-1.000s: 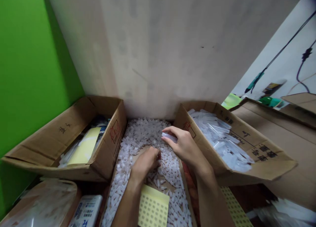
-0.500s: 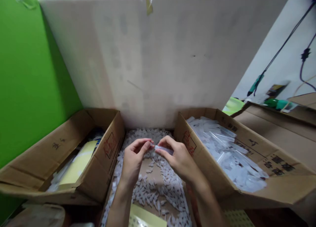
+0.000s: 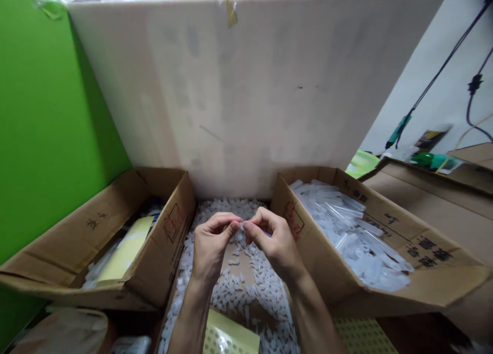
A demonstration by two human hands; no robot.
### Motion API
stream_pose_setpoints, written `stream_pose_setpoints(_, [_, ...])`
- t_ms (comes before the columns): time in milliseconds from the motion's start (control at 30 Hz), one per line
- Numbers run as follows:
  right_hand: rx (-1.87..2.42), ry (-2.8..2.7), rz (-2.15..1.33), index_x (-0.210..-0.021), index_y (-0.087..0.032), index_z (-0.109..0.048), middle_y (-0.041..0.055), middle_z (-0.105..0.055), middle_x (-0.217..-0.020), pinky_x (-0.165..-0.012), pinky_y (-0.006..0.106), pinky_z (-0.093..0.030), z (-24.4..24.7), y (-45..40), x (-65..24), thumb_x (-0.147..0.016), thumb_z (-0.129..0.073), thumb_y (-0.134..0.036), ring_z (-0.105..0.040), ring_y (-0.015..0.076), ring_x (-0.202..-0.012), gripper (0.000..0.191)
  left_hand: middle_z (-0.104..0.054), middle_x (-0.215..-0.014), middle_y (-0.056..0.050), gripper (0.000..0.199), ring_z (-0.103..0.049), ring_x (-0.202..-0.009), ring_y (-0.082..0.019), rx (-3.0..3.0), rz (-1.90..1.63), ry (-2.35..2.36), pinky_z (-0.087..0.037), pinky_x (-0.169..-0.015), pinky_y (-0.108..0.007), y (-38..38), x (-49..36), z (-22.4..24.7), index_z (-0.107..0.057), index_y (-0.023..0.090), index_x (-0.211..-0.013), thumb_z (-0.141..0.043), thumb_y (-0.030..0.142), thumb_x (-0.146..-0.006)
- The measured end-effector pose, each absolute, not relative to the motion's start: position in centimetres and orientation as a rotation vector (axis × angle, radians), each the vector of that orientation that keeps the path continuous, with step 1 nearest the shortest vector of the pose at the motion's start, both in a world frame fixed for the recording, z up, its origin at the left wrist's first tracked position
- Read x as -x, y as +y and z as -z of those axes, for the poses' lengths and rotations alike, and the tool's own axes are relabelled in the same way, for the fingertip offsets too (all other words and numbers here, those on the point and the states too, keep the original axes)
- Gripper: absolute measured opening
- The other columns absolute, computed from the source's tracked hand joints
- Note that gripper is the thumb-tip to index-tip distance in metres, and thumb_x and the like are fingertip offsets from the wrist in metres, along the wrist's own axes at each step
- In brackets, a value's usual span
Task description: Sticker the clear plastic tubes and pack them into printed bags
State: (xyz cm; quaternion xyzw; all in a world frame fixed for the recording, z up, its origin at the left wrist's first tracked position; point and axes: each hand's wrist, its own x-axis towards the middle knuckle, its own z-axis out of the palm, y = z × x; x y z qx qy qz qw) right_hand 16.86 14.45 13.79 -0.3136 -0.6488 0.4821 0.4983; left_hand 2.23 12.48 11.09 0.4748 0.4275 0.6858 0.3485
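My left hand (image 3: pixel 211 243) pinches a small white plastic piece (image 3: pixel 242 225) between thumb and forefinger; little of it shows. Right against it, my right hand (image 3: pixel 278 243) is closed on a translucent plastic tube, now mostly hidden by the fingers. Both sets of fingertips meet, or nearly meet, over a cardboard tray holding many loose white plastic pieces (image 3: pixel 265 287). To the right, a cardboard box (image 3: pixel 323 282) holds a heap of clear flat tubes (image 3: pixel 346 225).
On the left stands another cardboard box (image 3: pixel 154 261) with yellow sheet material (image 3: pixel 129 246) inside. A yellow dotted sheet (image 3: pixel 231 336) lies at the tray's near end. A white board (image 3: pixel 231 97) rises behind, beside a green panel (image 3: pixel 42 123).
My fingertips have come together, closing the gap between the white piece and the tube. The tube, visible before in my right hand, is now largely covered.
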Motion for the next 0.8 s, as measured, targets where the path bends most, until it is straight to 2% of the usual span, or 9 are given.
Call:
stream_pose_setpoints(267, [0.663,-1.387,-1.419,-0.071,-0.023,-0.047,-0.0049,-0.057,-0.056,-0.045,0.023,-0.025,-13.2,14.5,-16.3,-0.086,-0.075,-0.05,-0.037,0.0094,-0.045,0.042,-0.077,-0.087,-0.006,0.026,-0.068,-0.085,-0.019,-1.233,-1.73,0.991,-0.055,-0.08,-0.027,12.2,-2.4,-11.8,-0.082,0.018,-0.079,-0.088,0.043,-0.072])
stream_pose_setpoints(333, [0.713,-1.393,-1.432,-0.071,-0.022,-0.049,-0.0037,-0.059,-0.056,-0.045,0.023,-0.028,-13.0,14.7,-16.3,-0.085,-0.075,-0.05,-0.041,0.0103,-0.045,0.04,-0.078,-0.09,-0.007,0.026,-0.07,-0.087,-0.021,-1.256,-1.624,1.074,-0.055,-0.082,-0.029,12.2,-1.6,-11.9,-0.082,0.018,-0.082,-0.086,0.042,-0.074])
stream_pose_setpoints(400, [0.804,-1.432,-1.326,-0.07,-0.021,-0.054,-0.0013,-0.063,-0.059,-0.052,0.025,-0.037,-12.9,15.1,-16.4,-0.084,-0.075,-0.048,-0.051,0.0132,-0.052,0.037,-0.08,-0.095,-0.008,0.026,-0.071,-0.09,-0.023,-1.31,-1.444,1.214,-0.056,-0.084,-0.031,12.3,-0.5,-11.4,-0.081,0.017,-0.091,-0.083,0.038,-0.076])
stream_pose_setpoints(500, [0.887,-1.45,-1.162,-0.071,-0.02,-0.06,0.0015,-0.067,-0.066,-0.064,0.028,-0.047,-12.8,15.7,-16.9,-0.082,-0.075,-0.046,-0.063,0.0183,-0.066,0.032,-0.08,-0.097,-0.008,0.026,-0.072,-0.09,-0.023,-1.558,-0.94,1.597,-0.054,-0.079,-0.03,12.3,1.1,-9.9,-0.078,0.017,-0.099,-0.078,0.028,-0.076])
stream_pose_setpoints(567, [0.904,-1.44,-1.146,-0.075,-0.019,-0.066,0.0035,-0.071,-0.073,-0.069,0.03,-0.05,-12.9,15.9,-17.4,-0.079,-0.079,-0.045,-0.066,0.0205,-0.073,0.03,-0.079,-0.092,-0.007,0.021,-0.072,-0.086,-0.023,-1.703,-0.537,1.878,-0.05,-0.074,-0.029,12.1,2.0,-8.7,-0.077,0.018,-0.092,-0.08,0.022,-0.072])
stream_pose_setpoints(633, [0.929,-1.45,-1.156,-0.078,-0.018,-0.072,0.0053,-0.074,-0.079,-0.072,0.031,-0.051,-12.9,16.1,-17.9,-0.074,-0.084,-0.043,-0.068,0.0218,-0.077,0.028,-0.078,-0.087,-0.007,0.015,-0.071,-0.084,-0.025,-1.744,-0.311,2.026,-0.047,-0.072,-0.029,11.8,2.4,-7.7,-0.076,0.018,-0.08,-0.082,0.017,-0.066])
stream_pose_setpoints(733, [0.935,-1.496,-1.197,-0.084,-0.017,-0.078,0.0061,-0.076,-0.083,-0.071,0.031,-0.051,-12.9,16.2,-18.4,-0.074,-0.084,-0.038,-0.067,0.0206,-0.076,0.024,-0.076,-0.078,-0.008,0.009,-0.07,-0.081,-0.026,-1.764,-0.25,2.043,-0.044,-0.072,-0.03,11.6,2.3,-7.1,-0.073,0.019,-0.068,-0.078,0.011,-0.064])
stream_pose_setpoints(800, [0.883,-1.502,-1.243,-0.088,-0.018,-0.08,0.0057,-0.075,-0.084,-0.068,0.03,-0.051,-12.8,16.2,-18.4,-0.077,-0.081,-0.036,-0.065,0.0186,-0.073,0.021,-0.075,-0.075,-0.007,0.01,-0.07,-0.079,-0.025,-1.799,-0.23,2.022,-0.044,-0.071,-0.03,11.7,2.0,-7.2,-0.073,0.02,-0.067,-0.073,0.01,-0.067])
